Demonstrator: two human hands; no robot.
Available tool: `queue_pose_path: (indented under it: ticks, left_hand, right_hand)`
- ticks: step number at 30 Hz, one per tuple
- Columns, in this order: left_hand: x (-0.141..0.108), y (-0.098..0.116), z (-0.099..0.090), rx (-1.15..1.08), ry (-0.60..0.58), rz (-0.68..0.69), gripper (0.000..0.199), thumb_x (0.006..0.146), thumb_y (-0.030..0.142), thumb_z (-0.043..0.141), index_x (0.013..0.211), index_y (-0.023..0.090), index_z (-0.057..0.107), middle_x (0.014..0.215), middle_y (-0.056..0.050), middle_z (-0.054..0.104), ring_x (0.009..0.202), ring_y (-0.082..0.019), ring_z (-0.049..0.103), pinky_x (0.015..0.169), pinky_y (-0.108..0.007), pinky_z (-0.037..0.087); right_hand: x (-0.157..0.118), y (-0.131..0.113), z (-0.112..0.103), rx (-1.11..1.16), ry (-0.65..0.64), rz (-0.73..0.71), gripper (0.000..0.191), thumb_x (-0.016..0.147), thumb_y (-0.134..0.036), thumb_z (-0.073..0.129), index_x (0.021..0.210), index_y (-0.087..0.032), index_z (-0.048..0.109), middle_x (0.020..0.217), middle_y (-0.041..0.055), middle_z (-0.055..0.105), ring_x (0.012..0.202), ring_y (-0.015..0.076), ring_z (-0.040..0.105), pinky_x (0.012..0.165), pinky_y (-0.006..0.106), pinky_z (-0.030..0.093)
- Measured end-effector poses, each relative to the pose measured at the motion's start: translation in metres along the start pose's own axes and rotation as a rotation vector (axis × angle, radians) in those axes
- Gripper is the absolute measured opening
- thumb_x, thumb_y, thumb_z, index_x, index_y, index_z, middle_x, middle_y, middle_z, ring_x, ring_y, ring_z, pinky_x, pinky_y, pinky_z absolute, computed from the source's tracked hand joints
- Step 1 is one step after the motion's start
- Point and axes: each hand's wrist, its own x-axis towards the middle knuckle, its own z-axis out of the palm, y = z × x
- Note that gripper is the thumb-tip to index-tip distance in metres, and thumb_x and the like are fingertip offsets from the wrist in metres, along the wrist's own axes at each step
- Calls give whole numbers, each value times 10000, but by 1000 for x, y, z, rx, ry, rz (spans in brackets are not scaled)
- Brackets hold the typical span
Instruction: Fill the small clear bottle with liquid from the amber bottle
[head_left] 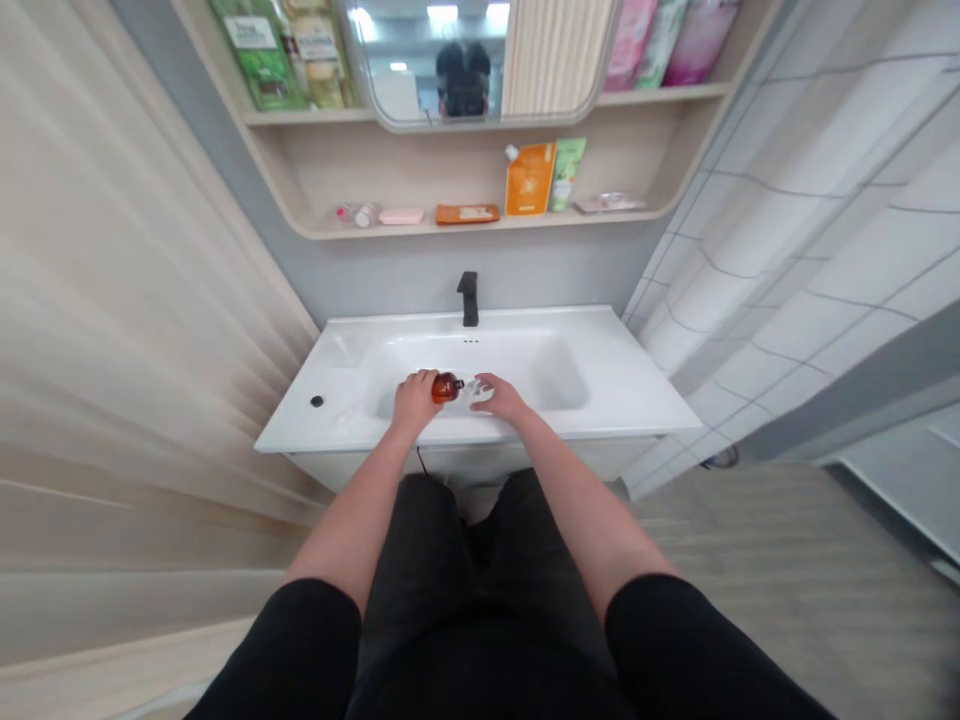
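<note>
Over the front of the white sink [517, 362], my left hand [415, 400] is closed round an amber bottle [444, 388]. The bottle lies tilted on its side, its dark neck pointing right. Facing it, my right hand [501, 396] has its thumb and fingers curved round a small clear container [475, 388]. The bottle's neck is right beside the clear container's left end; whether they touch is too small to tell.
Behind the basin stands a black faucet [469, 298]. A small black cap [317, 401] sits on the counter's left side. Above, a shelf [405, 229] holds an orange pouch [529, 180], a green tube [567, 174] and small items. A curtain [135, 300] hangs at left.
</note>
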Motion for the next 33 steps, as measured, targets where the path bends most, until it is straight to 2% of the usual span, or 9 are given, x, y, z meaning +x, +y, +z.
queue_pose_path:
  ticks: [9, 19, 33]
  left_hand:
    - [-3, 5, -3, 40, 11, 1, 592, 874, 166, 775, 1451, 243, 667, 1422, -181, 712, 1332, -408, 618, 1099, -523, 457]
    - [-4, 7, -4, 154, 12, -2, 614, 910, 210, 747, 1512, 245, 628, 1475, -151, 711, 1349, -365, 627, 1091, -505, 475]
    - [-4, 6, -3, 173, 43, 11, 620, 903, 203, 735, 1513, 237, 633, 1478, -161, 713, 1344, -375, 635, 1079, -520, 480]
  right_hand:
    - [1, 2, 1, -18, -7, 15, 797, 602, -250, 1026, 1347, -269, 747, 1198, 51, 810, 1107, 291, 762, 1079, 468, 605]
    - [2, 5, 2, -38, -8, -2, 792, 623, -263, 1028, 1362, -261, 743, 1205, 47, 810, 1097, 276, 763, 1067, 439, 605]
    - [2, 0, 1, -47, -6, 14, 789, 622, -229, 1030, 1357, -258, 747, 1184, 39, 810, 1087, 267, 761, 1051, 423, 606]
